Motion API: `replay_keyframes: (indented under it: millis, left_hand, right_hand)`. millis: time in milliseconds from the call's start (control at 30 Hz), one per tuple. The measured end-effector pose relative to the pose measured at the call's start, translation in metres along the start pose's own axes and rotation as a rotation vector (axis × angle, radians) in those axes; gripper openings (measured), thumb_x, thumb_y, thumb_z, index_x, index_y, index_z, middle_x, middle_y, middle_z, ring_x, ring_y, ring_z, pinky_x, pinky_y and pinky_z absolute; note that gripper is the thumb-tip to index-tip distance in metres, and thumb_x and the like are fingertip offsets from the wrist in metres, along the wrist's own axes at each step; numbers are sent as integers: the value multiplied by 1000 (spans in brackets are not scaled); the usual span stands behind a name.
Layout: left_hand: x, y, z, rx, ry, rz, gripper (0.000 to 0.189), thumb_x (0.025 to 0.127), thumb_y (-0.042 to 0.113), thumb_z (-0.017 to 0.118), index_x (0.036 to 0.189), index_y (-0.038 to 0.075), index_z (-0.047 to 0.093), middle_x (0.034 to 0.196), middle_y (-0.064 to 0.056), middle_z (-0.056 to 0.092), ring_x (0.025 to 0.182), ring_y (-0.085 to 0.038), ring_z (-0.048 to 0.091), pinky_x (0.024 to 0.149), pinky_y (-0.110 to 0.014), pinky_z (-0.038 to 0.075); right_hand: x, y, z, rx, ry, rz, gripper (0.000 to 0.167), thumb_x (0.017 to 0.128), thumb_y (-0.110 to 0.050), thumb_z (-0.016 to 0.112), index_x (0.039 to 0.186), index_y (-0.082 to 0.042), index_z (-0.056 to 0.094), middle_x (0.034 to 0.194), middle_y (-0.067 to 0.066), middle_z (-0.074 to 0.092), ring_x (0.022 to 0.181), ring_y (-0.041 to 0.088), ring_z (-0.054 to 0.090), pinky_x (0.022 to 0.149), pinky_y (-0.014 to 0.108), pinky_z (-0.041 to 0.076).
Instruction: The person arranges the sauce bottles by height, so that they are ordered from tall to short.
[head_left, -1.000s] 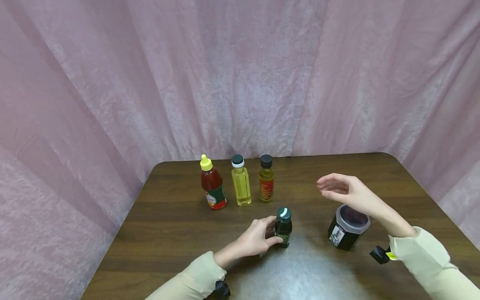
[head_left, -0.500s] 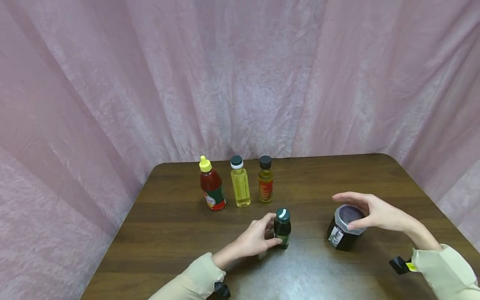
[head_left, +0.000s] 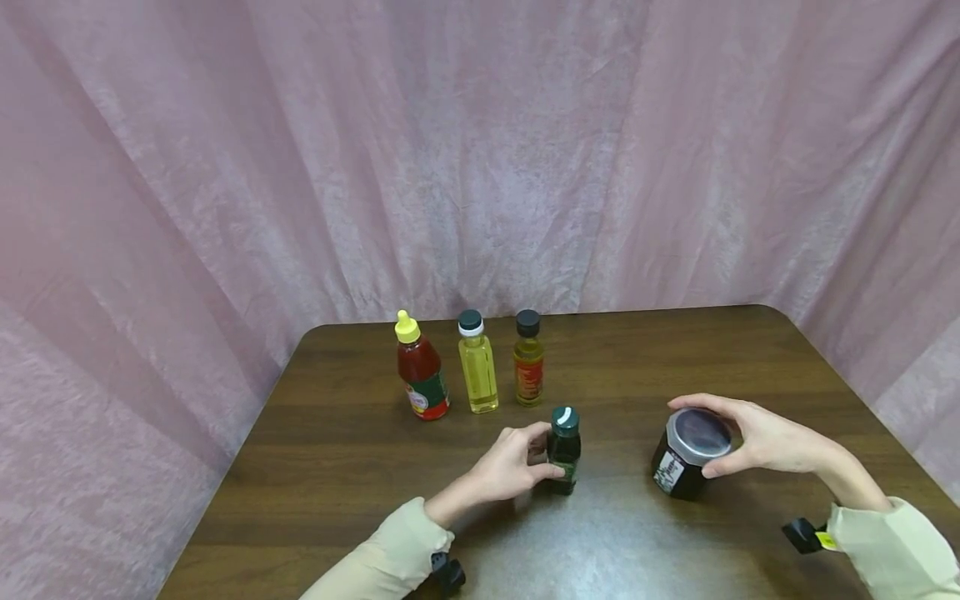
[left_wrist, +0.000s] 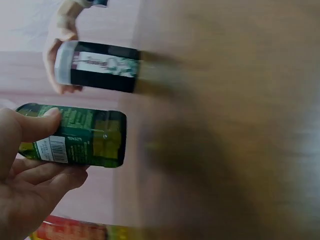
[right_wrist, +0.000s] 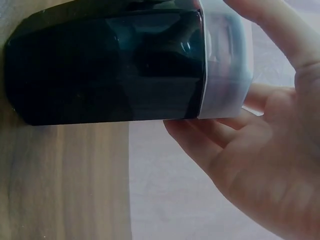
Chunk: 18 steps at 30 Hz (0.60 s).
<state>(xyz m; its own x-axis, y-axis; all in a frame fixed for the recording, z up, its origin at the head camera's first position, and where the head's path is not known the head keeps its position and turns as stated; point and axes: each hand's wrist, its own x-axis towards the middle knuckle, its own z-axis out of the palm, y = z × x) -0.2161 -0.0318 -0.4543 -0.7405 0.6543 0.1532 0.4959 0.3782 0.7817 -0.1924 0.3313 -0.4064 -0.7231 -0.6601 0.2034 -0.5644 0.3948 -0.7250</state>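
My left hand (head_left: 506, 468) grips a small dark green glass bottle (head_left: 565, 448) by its side, thumb in front and fingers behind. In the left wrist view this bottle (left_wrist: 82, 137) shows a green label with a barcode, and a gap shows between its base and the tabletop. To the right, my right hand (head_left: 772, 437) holds a dark jar (head_left: 670, 473) around its pale translucent lid (head_left: 702, 435). The right wrist view shows the thumb on one side of the lid (right_wrist: 225, 65) and the fingers on the other. The jar stands upright on the table.
Behind the left hand stand a red sauce bottle (head_left: 422, 375) with a yellow nozzle cap, a clear bottle of yellow oil (head_left: 478, 371) and a smaller oil bottle (head_left: 528, 372) with a red label. The wooden table (head_left: 337, 467) ends at a pink curtain (head_left: 480, 158).
My right hand has come down from above the jar and closed around its lid. The left hand has raised the green bottle slightly.
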Motion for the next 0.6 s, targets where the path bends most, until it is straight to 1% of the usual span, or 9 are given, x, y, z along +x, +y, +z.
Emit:
replay_keyframes:
  millis: [67,133,267,333,467,533,600]
  left_hand:
    - [7,4,-2,-6,30,2,41,87,14,73,122,2,57,112,-11,70,103,-12,67,86,-19,54]
    - [15,8,-4,-11,59,7,42,87,14,72,123,0,56,112,-13,70,102,-15,68,84,-18,54]
    - [35,11,-4,18,90,14,42,88,14,71,124,0,54,111,-13,69,102,-18,69,80,-15,53]
    - [44,9,-2,49,107,17,42,88,16,71,124,0,54,110,-12,70,101,-17,69,80,-17,54]
    - [60,0,3,112,152,23,42,88,18,71,123,0,55,108,-11,70,99,-16,69,83,-24,57]
    - [66,-6,6,134,181,23,41,88,18,71,122,0,56,105,-11,70,95,-14,69,80,-24,57]
    - [72,-13,8,145,208,15,42,88,18,72,122,1,56,103,-9,71,90,-10,68,76,-21,55]
  right_hand:
    - [0,-1,1,-19,8,2,75,76,-7,81,139,1,42,132,-16,53,112,-4,54,88,9,44]
    - [0,-2,2,-62,27,6,74,75,-9,82,138,0,44,130,-13,55,111,-5,54,88,9,44]
    - [-1,-3,4,-196,64,47,73,72,-18,85,135,-10,47,120,-10,60,103,-5,56,82,12,46]
    - [-3,-3,5,-238,74,76,73,71,-23,85,133,-12,48,115,-11,62,100,-5,57,80,14,47]
    - [-4,-4,7,-258,92,117,72,70,-25,86,131,-13,49,110,-13,63,94,-4,58,77,17,47]
    - [-5,-5,7,-247,102,129,72,69,-25,87,130,-12,50,109,-12,63,93,-4,57,76,17,47]
    - [-5,-5,8,-243,103,130,72,70,-26,86,129,-12,49,109,-10,63,93,-4,57,76,17,47]
